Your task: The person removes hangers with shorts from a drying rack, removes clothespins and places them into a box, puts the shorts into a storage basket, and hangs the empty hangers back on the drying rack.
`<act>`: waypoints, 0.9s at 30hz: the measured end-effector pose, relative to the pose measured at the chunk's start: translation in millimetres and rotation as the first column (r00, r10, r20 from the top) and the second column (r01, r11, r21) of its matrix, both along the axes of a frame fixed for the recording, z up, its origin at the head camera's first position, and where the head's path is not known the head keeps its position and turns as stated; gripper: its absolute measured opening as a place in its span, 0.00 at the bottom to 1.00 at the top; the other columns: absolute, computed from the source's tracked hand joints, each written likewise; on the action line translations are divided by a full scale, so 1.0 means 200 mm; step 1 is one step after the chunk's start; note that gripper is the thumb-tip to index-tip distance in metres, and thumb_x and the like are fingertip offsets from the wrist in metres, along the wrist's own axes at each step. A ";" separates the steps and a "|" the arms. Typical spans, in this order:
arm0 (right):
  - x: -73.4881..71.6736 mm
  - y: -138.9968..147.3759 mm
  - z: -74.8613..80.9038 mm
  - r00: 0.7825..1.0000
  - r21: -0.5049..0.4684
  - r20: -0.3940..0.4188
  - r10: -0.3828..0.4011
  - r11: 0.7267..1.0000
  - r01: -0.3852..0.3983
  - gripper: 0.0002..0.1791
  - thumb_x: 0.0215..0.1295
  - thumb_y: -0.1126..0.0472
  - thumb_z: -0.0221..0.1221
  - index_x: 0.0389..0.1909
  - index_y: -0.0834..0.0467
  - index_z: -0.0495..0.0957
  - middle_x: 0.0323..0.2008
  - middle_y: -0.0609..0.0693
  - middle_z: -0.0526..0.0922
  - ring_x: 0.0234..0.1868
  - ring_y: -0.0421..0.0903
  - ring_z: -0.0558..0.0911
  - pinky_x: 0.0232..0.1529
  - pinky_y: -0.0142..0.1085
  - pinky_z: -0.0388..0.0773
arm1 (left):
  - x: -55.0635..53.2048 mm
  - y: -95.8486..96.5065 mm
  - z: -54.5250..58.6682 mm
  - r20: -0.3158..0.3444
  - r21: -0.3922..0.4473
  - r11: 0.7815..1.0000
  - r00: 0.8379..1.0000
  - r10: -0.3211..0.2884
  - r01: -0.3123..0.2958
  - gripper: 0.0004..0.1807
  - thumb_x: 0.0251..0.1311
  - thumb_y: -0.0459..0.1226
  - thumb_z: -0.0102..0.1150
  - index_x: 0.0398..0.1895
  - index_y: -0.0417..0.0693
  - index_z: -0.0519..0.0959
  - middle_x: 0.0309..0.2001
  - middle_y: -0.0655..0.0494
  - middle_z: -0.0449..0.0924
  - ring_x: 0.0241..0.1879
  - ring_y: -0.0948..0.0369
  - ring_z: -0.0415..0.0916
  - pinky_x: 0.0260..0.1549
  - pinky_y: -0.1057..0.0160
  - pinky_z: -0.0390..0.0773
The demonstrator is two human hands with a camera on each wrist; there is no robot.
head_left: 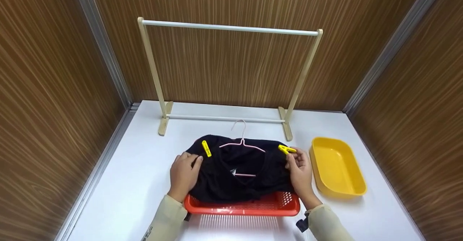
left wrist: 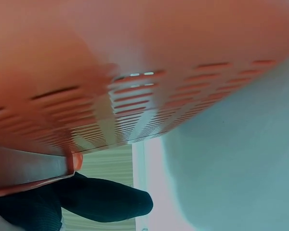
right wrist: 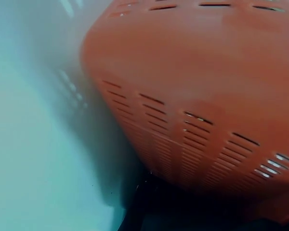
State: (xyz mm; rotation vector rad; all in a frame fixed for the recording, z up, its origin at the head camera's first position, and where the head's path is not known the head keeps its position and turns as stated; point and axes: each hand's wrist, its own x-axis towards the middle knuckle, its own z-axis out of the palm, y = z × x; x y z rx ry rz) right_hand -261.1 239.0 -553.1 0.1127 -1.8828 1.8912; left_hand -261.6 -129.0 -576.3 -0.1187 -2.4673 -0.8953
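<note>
A black shirt with a pink hanger inside its neck lies over a red basket. One yellow clothespin sits on the shirt's left shoulder. My left hand holds the shirt's left edge just below that clothespin, thumb on the fabric. At the right shoulder, my right hand pinches another yellow clothespin between thumb and fingers. Whether its tips grip the cloth I cannot tell. Both wrist views show mostly the slotted basket wall; neither shows the fingers at work.
Behind the shirt stands a wooden rack with a white top rail and a low rail. A yellow tray is on the white table to the right. Wood-grain panels enclose the table.
</note>
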 end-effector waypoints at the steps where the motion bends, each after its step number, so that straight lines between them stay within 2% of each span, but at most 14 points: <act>1: 0.00 0.01 0.01 1.000 -0.010 0.014 0.009 1.000 -0.009 0.15 0.76 0.70 0.55 0.58 0.75 0.71 0.32 0.49 0.75 0.25 0.39 0.73 0.29 0.28 0.74 | 0.00 0.00 0.00 0.002 -0.001 1.000 1.000 -0.002 0.002 0.14 0.71 0.46 0.62 0.40 0.45 0.89 0.33 0.51 0.79 0.33 0.51 0.73 0.38 0.52 0.74; 6: -0.01 0.07 0.08 0.996 -0.034 0.080 0.047 0.998 -0.044 0.15 0.78 0.67 0.55 0.57 0.74 0.72 0.31 0.49 0.76 0.25 0.40 0.74 0.29 0.28 0.75 | 0.01 0.00 0.00 0.016 0.000 1.000 1.000 -0.007 0.007 0.15 0.71 0.46 0.62 0.41 0.44 0.89 0.33 0.50 0.80 0.33 0.50 0.74 0.38 0.51 0.74; 9: -0.01 0.14 0.13 0.995 -0.035 0.099 0.019 0.999 -0.016 0.14 0.77 0.67 0.55 0.56 0.74 0.73 0.31 0.49 0.78 0.26 0.40 0.76 0.30 0.29 0.76 | 0.01 0.00 0.01 0.022 -0.003 1.000 1.000 -0.008 0.008 0.15 0.71 0.46 0.62 0.41 0.44 0.89 0.34 0.50 0.80 0.33 0.50 0.74 0.38 0.50 0.74; 12: -0.01 0.23 0.16 0.996 -0.054 0.089 -0.009 0.998 0.014 0.14 0.77 0.67 0.56 0.56 0.74 0.74 0.31 0.50 0.80 0.27 0.41 0.76 0.30 0.28 0.77 | 0.01 0.00 0.01 0.025 -0.007 1.000 1.000 -0.009 0.010 0.15 0.71 0.46 0.61 0.41 0.44 0.89 0.34 0.49 0.80 0.34 0.49 0.75 0.39 0.50 0.75; 16: -0.03 0.37 0.19 0.997 -0.028 0.053 -0.048 0.998 0.049 0.15 0.77 0.68 0.56 0.55 0.75 0.75 0.31 0.49 0.81 0.29 0.41 0.78 0.31 0.28 0.79 | 0.00 -0.01 0.01 0.016 -0.004 1.000 1.000 -0.004 0.004 0.15 0.71 0.46 0.61 0.41 0.45 0.89 0.34 0.50 0.80 0.34 0.49 0.75 0.39 0.50 0.75; 18: -0.04 0.43 0.21 0.996 0.018 0.047 -0.080 0.997 0.080 0.15 0.77 0.67 0.56 0.56 0.75 0.76 0.32 0.49 0.81 0.30 0.40 0.80 0.32 0.28 0.80 | -0.01 -0.01 0.02 0.012 -0.005 1.000 1.000 -0.003 0.003 0.15 0.71 0.46 0.61 0.41 0.45 0.89 0.34 0.50 0.80 0.34 0.49 0.75 0.39 0.50 0.75; 22: -0.02 0.54 0.23 0.987 0.149 0.092 -0.131 0.982 0.117 0.19 0.79 0.59 0.56 0.61 0.68 0.74 0.41 0.48 0.80 0.37 0.40 0.82 0.37 0.27 0.82 | -0.01 -0.01 0.02 0.006 0.000 1.000 1.000 -0.002 0.002 0.14 0.71 0.45 0.62 0.40 0.45 0.89 0.33 0.50 0.80 0.33 0.49 0.74 0.38 0.50 0.74; 27: 0.03 0.64 0.21 0.977 0.343 0.141 -0.160 0.934 0.104 0.25 0.80 0.55 0.53 0.69 0.65 0.70 0.53 0.51 0.77 0.44 0.36 0.81 0.42 0.25 0.81 | 0.00 0.00 0.01 0.011 0.008 1.000 1.000 -0.007 0.007 0.14 0.71 0.45 0.62 0.40 0.45 0.89 0.33 0.50 0.79 0.33 0.50 0.74 0.38 0.50 0.74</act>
